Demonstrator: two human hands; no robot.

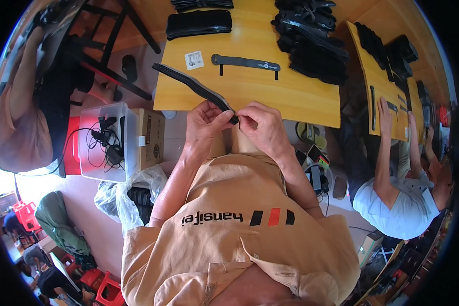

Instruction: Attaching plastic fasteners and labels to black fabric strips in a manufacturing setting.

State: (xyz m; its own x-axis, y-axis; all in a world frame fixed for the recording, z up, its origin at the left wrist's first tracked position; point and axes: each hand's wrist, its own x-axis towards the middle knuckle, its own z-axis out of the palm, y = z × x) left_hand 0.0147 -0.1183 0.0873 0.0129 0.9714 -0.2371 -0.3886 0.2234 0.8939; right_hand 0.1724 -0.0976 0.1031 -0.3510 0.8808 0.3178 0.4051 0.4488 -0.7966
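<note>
My left hand (205, 124) is closed around a long bundle of flat black straps (193, 85), near the end closest to me. The far end slants up to the left over the table's front edge. Close beside it, my right hand (264, 128) has its fingertips pinched at the bundle's near end. Whatever sits between those fingers is too small to make out. Beyond my hands, a single dark grey strap (239, 62) with a round end and a pale print lies across the yellow table (306, 104). Two short black strips (221, 70) stick out below it.
A white label (194, 60) lies left of the strap. Stacked black straps (199, 24) are at the back left, with a larger pile (316, 48) on the right. A clear bin (104, 168) of cables stands by a cardboard box (152, 137). Co-workers sit at both sides.
</note>
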